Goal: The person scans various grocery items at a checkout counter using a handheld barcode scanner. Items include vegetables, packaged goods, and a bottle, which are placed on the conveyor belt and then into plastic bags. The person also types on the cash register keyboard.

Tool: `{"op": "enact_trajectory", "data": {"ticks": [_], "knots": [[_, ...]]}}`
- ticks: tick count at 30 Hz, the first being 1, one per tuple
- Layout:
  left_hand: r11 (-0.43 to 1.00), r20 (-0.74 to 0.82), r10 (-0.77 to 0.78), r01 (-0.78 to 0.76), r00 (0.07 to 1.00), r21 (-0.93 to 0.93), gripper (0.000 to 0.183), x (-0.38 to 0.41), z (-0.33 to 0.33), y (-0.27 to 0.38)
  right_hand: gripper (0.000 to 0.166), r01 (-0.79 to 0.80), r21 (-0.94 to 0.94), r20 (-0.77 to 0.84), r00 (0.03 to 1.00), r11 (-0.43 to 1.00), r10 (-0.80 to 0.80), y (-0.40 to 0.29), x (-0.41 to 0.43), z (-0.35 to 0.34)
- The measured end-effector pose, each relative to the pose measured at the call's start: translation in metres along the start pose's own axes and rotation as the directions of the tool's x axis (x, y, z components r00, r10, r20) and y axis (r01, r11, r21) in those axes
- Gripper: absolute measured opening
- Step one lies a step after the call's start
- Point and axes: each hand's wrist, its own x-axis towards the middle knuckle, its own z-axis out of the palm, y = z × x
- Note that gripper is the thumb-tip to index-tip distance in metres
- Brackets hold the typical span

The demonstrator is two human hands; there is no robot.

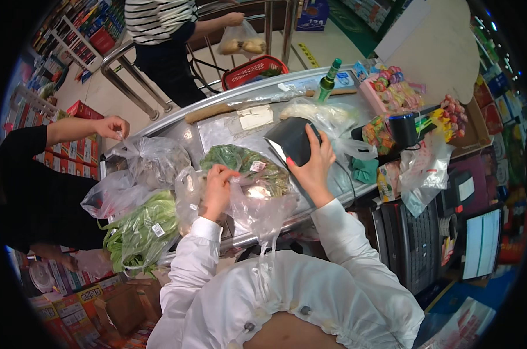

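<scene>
My right hand (315, 163) grips a black box-shaped barcode scanner (289, 135), its pale window side tilted towards the lower left. Just left of it, my left hand (217, 189) pinches the film of a clear plastic bag of dark leafy greens (267, 168), which lies on the metal checkout counter (217, 131). The bag carries a small white label (257, 166). Its loose plastic hangs towards my waist. Left of my left hand are a bag of light-green leafy vegetables (148, 227) with a label and a knotted clear bag (158, 161) whose contents are unclear.
A co-worker's or customer's hand (113, 128) is near the knotted bag. At the counter's far side stand a green glass bottle (328, 80) and a long brown root vegetable (209, 112). To the right are candy boxes (394, 89), a keyboard (422, 244) and a screen (481, 244).
</scene>
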Motion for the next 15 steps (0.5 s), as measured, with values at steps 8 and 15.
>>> {"op": "enact_trajectory", "data": {"ticks": [8,15], "knots": [[0.85,0.336,-0.254,0.044,0.907,0.525,0.042,0.064,0.018,0.036,0.097,-0.058,0.02,0.05,0.997,0.998,0.057,-0.004,-0.017,-0.025],[0.932,0.387,-0.293,0.17,0.874,0.32,0.028,0.044,0.046,-0.014,0.098,-0.059,-0.04,-0.001,0.998,0.998,0.059,-0.024,-0.029,-0.017]]}}
